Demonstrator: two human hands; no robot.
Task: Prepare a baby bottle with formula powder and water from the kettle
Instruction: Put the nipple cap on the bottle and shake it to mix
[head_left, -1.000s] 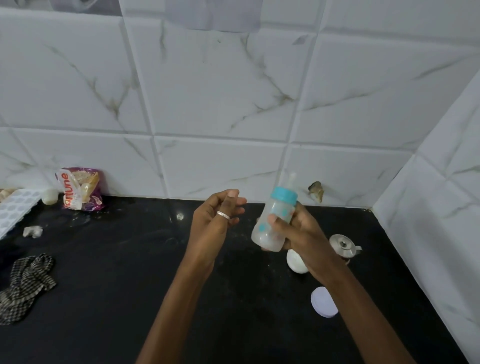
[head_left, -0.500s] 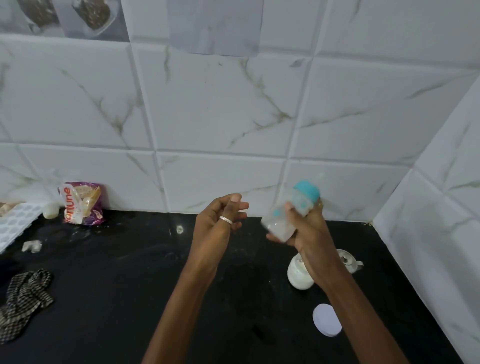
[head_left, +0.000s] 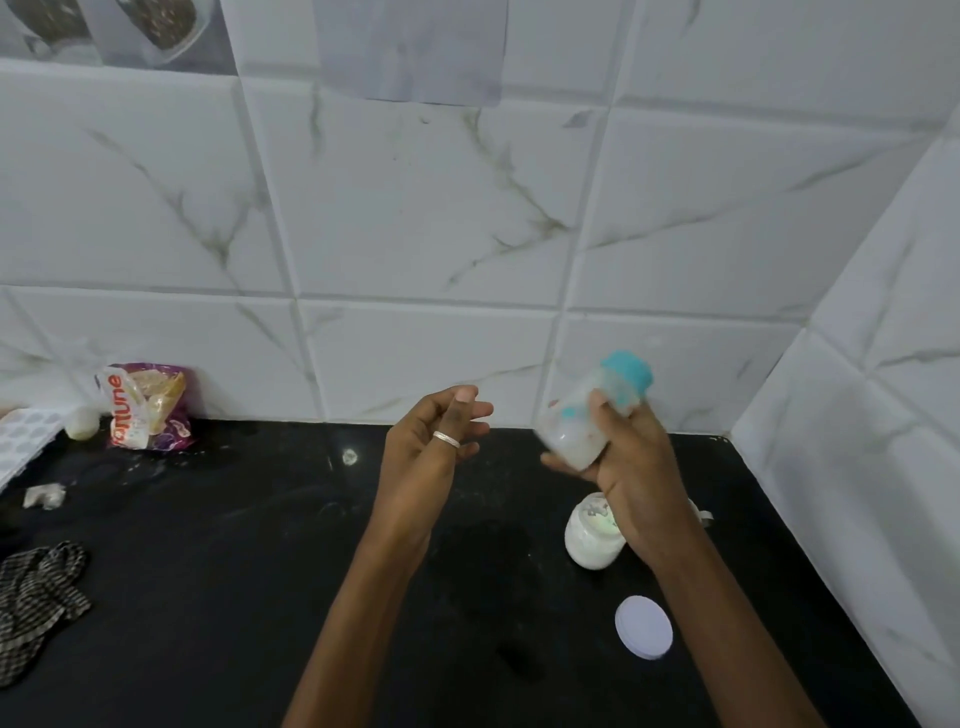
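Note:
My right hand (head_left: 636, 467) grips a clear baby bottle (head_left: 582, 421) with a teal collar, held above the black counter (head_left: 260, 545) and tilted up to the right; it is blurred and holds white liquid. My left hand (head_left: 426, 447) hovers beside it, a little apart, holding nothing, fingers loosely curled with a ring on one. Below my right hand an open white jar of powder (head_left: 589, 540) stands on the counter, its round white lid (head_left: 644, 626) lying flat in front. A small metal kettle (head_left: 701, 514) is almost wholly hidden behind my right wrist.
A purple and white food packet (head_left: 148, 405) leans on the tiled wall at the back left, beside a white tray (head_left: 23, 441) and a small pale round object (head_left: 82, 422). A checked cloth (head_left: 36, 592) lies at the left edge. The tiled side wall (head_left: 857, 467) closes the right.
The bottle in my right hand has swung from upright to tilted right and shifted rightward, now blurred. My left hand has barely moved. The camera has tipped upward slightly.

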